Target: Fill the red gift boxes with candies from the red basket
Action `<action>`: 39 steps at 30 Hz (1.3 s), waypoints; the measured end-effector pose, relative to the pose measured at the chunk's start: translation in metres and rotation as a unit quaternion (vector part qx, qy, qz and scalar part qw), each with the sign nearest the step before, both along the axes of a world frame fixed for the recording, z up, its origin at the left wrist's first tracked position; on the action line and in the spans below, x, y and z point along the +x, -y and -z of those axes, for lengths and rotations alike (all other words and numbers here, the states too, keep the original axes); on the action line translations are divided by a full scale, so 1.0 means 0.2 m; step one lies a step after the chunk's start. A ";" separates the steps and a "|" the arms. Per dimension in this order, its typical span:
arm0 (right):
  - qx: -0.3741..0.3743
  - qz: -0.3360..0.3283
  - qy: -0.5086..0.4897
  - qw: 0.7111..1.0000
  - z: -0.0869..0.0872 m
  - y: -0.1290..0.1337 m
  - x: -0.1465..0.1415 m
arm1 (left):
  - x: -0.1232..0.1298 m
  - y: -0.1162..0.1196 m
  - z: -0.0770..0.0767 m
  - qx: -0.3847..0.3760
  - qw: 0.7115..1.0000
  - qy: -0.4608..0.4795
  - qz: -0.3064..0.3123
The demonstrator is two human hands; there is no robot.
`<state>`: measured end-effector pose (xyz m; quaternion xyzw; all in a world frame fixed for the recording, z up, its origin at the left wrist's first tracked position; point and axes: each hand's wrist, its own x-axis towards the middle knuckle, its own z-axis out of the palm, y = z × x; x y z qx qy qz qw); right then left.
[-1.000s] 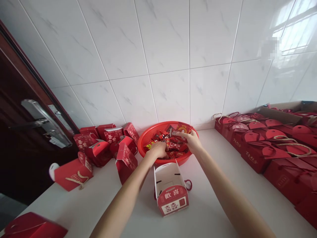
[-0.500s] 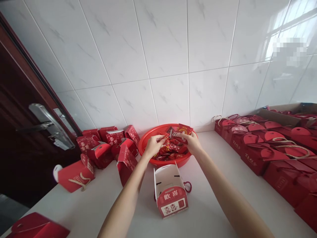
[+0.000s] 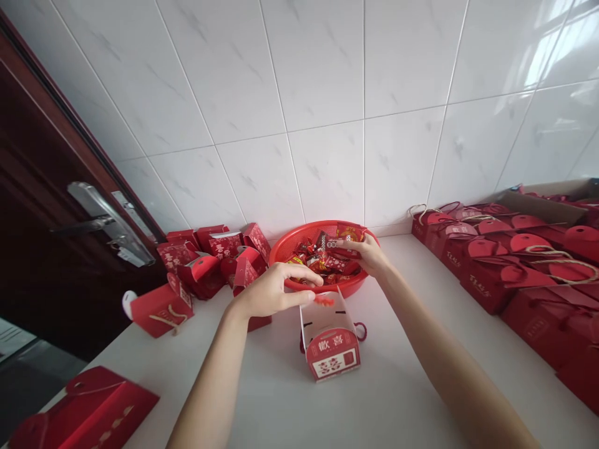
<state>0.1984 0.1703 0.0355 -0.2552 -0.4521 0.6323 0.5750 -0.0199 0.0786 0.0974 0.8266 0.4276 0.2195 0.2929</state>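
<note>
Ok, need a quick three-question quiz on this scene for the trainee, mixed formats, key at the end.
1. Multiple choice: the right hand is at which thing?
A) the door handle
B) the red basket
C) the box with the white inside
2. True or false: that white-lined box in front of the basket is closed on top.
3. Short answer: which hand is nearest the small red piece seen over the white-lined box?

Key: 1 B; 2 false, its top is open; 3 the left hand.
</note>
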 end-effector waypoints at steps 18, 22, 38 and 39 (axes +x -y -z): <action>0.171 -0.193 0.233 0.938 -0.30 0.28 0.07 | -0.03 0.09 -0.04 -0.081 0.974 -0.208 -0.048; 0.213 -0.183 0.348 0.894 -0.32 0.35 0.01 | -0.02 0.09 -0.05 -0.080 0.975 -0.207 -0.011; 0.234 -0.110 0.536 0.804 -0.28 0.38 -0.08 | -0.04 0.10 -0.05 -0.045 0.963 -0.261 -0.053; 0.233 -0.118 0.532 0.805 -0.28 0.38 -0.08 | -0.04 0.10 -0.05 -0.046 0.962 -0.261 -0.061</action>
